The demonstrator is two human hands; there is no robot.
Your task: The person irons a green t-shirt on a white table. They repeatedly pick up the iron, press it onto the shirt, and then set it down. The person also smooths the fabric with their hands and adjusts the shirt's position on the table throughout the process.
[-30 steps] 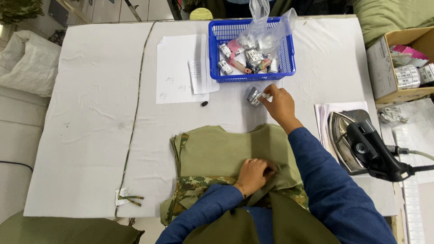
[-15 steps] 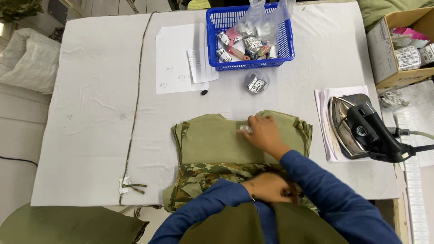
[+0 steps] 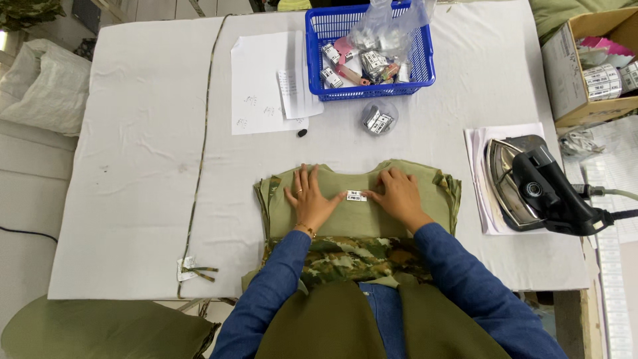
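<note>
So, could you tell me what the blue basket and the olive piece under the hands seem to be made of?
The blue basket looks like moulded plastic: even glossy colour and an open grid in its walls. The olive piece looks like matte woven cloth: it lies flat in soft stacked layers with a camouflage-print part below. The left hand and right hand press on it beside a small white label, probably paper or fabric.

The cardboard box [image 3: 585,73] is cut off at the right edge, its labels unreadably small.
</note>
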